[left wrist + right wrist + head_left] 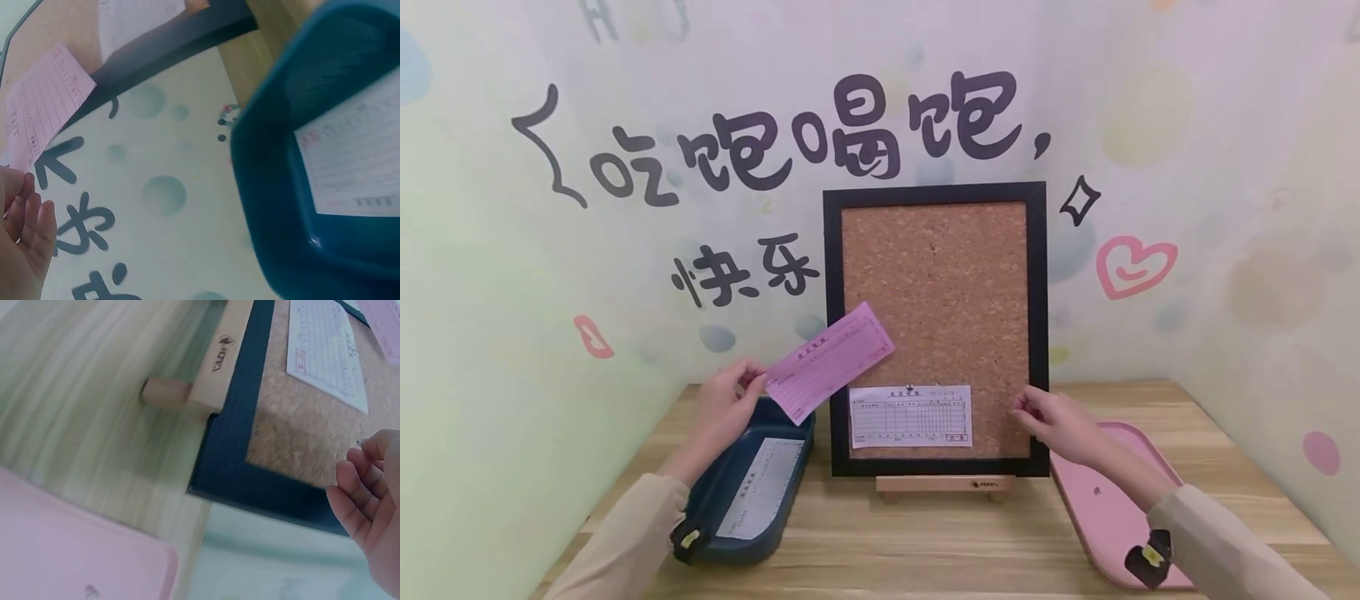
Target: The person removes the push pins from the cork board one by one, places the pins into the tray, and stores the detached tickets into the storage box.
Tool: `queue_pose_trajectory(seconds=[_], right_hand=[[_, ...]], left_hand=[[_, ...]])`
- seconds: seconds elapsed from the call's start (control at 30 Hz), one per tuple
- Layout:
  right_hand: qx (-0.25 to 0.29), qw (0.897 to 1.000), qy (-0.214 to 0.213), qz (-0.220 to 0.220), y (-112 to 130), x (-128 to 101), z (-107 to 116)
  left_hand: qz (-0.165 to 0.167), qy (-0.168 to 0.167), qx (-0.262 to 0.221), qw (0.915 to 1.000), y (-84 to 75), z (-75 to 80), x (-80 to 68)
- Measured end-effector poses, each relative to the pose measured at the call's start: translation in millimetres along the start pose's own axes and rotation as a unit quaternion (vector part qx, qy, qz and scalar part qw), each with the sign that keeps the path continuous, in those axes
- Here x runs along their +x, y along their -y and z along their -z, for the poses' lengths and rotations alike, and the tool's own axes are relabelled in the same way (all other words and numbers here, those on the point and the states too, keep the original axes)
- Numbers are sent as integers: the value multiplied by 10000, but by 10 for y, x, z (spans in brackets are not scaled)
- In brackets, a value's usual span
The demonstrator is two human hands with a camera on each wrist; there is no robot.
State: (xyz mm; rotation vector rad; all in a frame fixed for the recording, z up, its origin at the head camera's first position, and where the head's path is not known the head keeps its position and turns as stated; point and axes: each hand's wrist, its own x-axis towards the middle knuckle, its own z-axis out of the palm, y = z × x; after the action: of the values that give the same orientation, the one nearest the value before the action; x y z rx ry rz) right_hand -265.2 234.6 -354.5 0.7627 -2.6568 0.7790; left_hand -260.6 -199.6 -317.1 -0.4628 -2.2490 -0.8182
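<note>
**One pink slip held at the cork board's lower left corner**

One pink slip (831, 362) hangs in the air across the left frame edge of the cork board (936, 275), low on that side, and the left hand (726, 408) holds it. The fingers (752, 382) pinch its lower left end, so the paper runs up and to the right from them, its long axis slanting toward the board's middle. Its free end already overlaps the cork, just above and left of the white slip (910, 415) pinned along the board's bottom edge.

The right hand (1056, 421) is at the board's lower right corner, fingers loosely curled against the black frame; whether they pinch something small I cannot tell. It is well apart from the pink slip, so the left hand is far nearer.

The slip is a thin, long, printed form with ruled lines, flat and uncreased. Left of the board, on the bench (925, 542), sits a blue tray (752, 487) with another white form; to the right lies a pink tray (1105, 508).
</note>
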Motion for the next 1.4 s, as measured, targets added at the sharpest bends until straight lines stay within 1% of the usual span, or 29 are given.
queue_pose_trajectory(seconds=[0.1,0.23,0.33,0.43,0.53,0.63,0.77,0.87,1.03,1.2,1.3,1.4], right_hand=[[101,9999,45,-98,-54,-114,24],[243,9994,13,-260,-125,-271,49],[304,9988,-26,-387,-179,-382,57],[308,9981,-34,-539,-232,-475,54],[315,9976,-21,-620,-285,-554,42],[374,9979,-67,-527,-346,-623,14],[409,9983,-299,-271,-434,-724,-32],[307,9984,-384,-261,-492,-822,-62],[139,9983,-153,-552,-576,-997,-88],[92,9980,-125,-609,-660,-1121,-98],[152,9974,5,-703,-691,-1170,-95],[228,9962,140,-825,-707,-1200,-96]], left_hand=[[26,-73,150,9999,49,39,-97],[165,36,204,9996,92,99,-251],[365,85,284,9989,132,148,-372],[615,7,381,9974,189,193,-483],[855,-38,333,9958,247,232,-574],[934,-84,324,9951,303,261,-659],[957,-139,394,9945,361,285,-782],[1049,-169,454,9933,392,293,-865],[1170,-276,520,9914,464,279,-997],[1337,-416,520,9888,510,231,-1095],[1474,-382,593,9866,513,204,-1125],[1662,-279,705,9832,517,176,-1136]])
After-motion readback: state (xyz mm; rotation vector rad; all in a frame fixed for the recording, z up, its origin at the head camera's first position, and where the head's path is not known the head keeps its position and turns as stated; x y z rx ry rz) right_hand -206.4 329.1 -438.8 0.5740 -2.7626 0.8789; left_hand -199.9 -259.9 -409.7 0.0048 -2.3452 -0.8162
